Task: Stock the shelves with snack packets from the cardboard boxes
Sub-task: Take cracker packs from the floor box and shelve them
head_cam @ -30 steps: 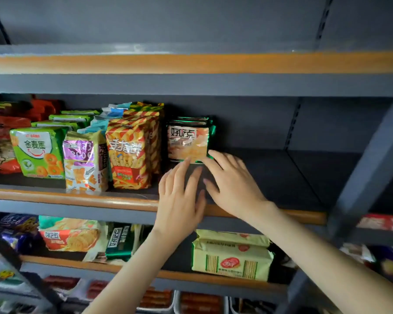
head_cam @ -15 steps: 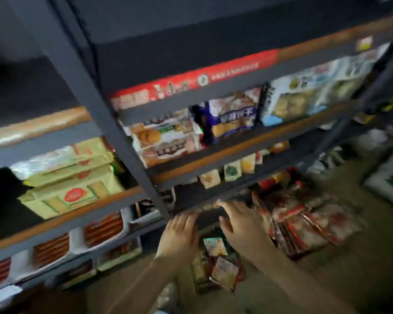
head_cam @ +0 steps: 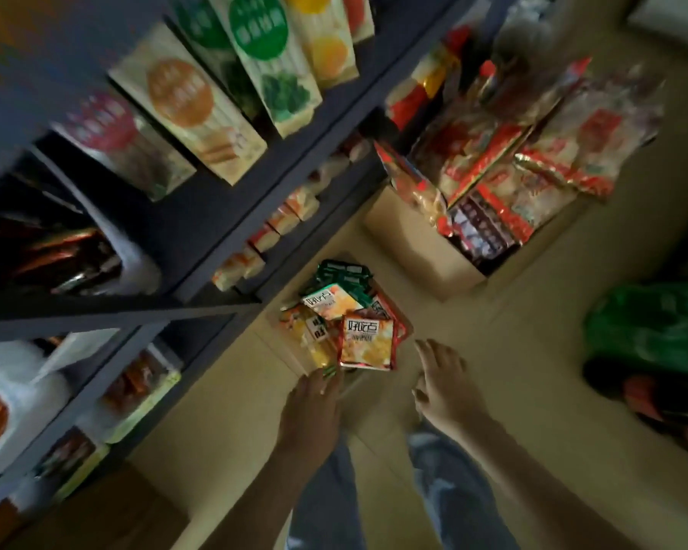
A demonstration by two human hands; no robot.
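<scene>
Beige floor [head_cam: 533, 371] runs along the foot of dark metal shelves [head_cam: 255, 200], which fill the left side of the view and already carry cartons and packets on several levels. Two cardboard boxes stand on the floor close to the shelf front. The small box [head_cam: 294, 361] sits nearest the person and holds a loose heap of snack packets; an orange packet [head_cam: 366, 343] lies on top at the near edge, with a green packet [head_cam: 338, 277] toward the far edge. The large box [head_cam: 422, 248], farther along, is heaped with red packets [head_cam: 489, 184]. A green bag [head_cam: 652, 323] lies on the floor at the right.

Current step, as judged: retrieval of the next packets from the small box.

The left hand [head_cam: 312, 410] is spread, fingertips at the near edge of the small box, just beside the orange packet; it grasps nothing. The right hand [head_cam: 443, 385] is spread above bare floor just right of the box, also holding nothing.

Next move, as judged: bring both hands in over the heap, close on the top packets, and lift them clear. The heap is loose and the wrappers look slick, so neighbouring packets may slide or spill over the box edge.
</scene>
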